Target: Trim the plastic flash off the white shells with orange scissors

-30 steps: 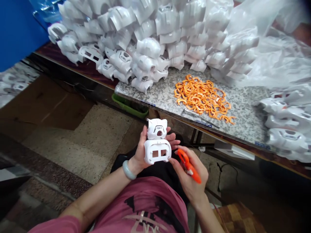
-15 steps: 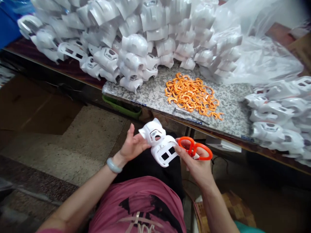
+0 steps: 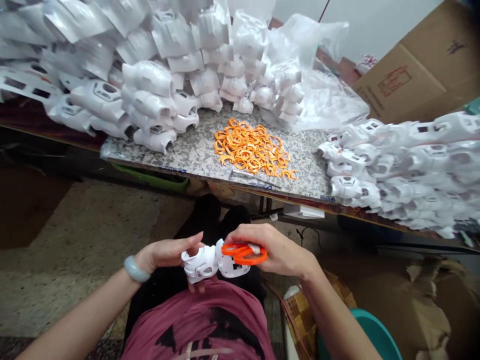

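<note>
Low over my lap, my left hand (image 3: pixel 176 255) grips one end of a white molded plastic shell (image 3: pixel 202 265), thumb on top and fingertips below. The shell has curved sides and cut-out openings. My right hand (image 3: pixel 273 250) is closed around scissors with orange handles (image 3: pixel 245 254), the loops lying across the right part of the shell. The scissor blades are hidden, and I cannot tell how far the right fingers touch the shell. Beyond my hands, a heap of orange plastic rings (image 3: pixel 251 147) lies on a speckled stone worktop (image 3: pixel 195 160), a thin metal tool (image 3: pixel 251 177) in front of it.
Stacks of white shells (image 3: pixel 150 105) fill the back left of the bench; more shells (image 3: pixel 405 170) are piled at the right. Clear plastic bags (image 3: pixel 322 100) and a cardboard box (image 3: pixel 420 65) stand behind. A green tray (image 3: pixel 150 177) sits under the bench edge, a teal tub (image 3: pixel 375 335) lower right.
Both hands have come lower and closer to my body with the shell, which has turned. My right hand has rolled over, bringing the scissors across the shell. The view has swung right.
</note>
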The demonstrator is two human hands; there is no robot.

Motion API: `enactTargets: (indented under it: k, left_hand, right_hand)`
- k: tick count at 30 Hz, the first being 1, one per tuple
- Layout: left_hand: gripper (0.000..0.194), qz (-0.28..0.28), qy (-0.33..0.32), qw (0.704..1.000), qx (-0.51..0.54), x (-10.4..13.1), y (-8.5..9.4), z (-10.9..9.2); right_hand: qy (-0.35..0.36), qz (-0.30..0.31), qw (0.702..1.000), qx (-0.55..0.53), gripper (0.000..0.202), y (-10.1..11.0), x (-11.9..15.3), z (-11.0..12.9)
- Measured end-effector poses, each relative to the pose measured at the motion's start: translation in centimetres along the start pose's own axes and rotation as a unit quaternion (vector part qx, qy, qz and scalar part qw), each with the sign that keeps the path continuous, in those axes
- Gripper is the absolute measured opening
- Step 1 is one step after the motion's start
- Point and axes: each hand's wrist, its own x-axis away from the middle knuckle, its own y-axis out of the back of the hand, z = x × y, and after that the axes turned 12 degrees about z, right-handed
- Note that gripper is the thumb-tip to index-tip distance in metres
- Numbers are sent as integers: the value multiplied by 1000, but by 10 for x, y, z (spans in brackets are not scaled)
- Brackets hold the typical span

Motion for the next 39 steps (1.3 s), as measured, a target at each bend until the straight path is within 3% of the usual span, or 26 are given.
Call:
enactTargets:
  k: [3,6,8,12,14,16,17,18,20,21,23,27,34,36,39]
  left_hand:
    - [83,75,17,997,32,-3,-1,3]
    - [89,105,29,993,54,-4,-1,8]
    - [77,82,18,996,33,-4,0,10]
    - [32,3,20,1000,-14,-8,3,10]
    - [31,19,16,1000,14,-12,3,13]
    - [41,59,-17,995,81,-16,2,19]
    - [46,76,-44,989,120,-19,1,22]
    - [50,87,-75,981,158,-21,-1,26]
    - [54,82,-140,962,221,-23,-3,32]
    - [56,78,-167,952,243,-24,-4,34]
    - [59,75,-209,936,274,-25,-7,37]
    - [62,77,-253,916,301,-28,-16,35]
    - [65,49,-244,930,271,-33,-20,32]
    - [65,5,-221,946,238,-32,-20,28]
    - [55,-132,-169,973,87,-32,-23,20]
  right_hand:
    - [4,-7,1000,21,25,0,4,0]
    - [12,2,998,63,22,0,5,5]
    - [13,21,995,94,21,0,3,10]
    - [15,52,994,94,21,3,0,15]
    - [24,24,997,64,21,6,1,10]
    - [28,-73,996,30,20,11,7,-3]
    - [14,-154,988,21,19,13,10,-12]
    - [-13,-251,968,16,18,15,15,-24]
    - [-86,-437,896,13,19,19,23,-49]
    - [-116,-495,861,6,22,21,26,-62]
    - [-151,-542,827,-11,30,23,31,-83]
    - [-175,-525,833,-11,34,24,31,-98]
    - [-204,-474,852,92,24,27,29,-86]
    - [-200,-469,853,110,23,27,31,-85]
    - [-189,-469,856,109,23,25,37,-87]
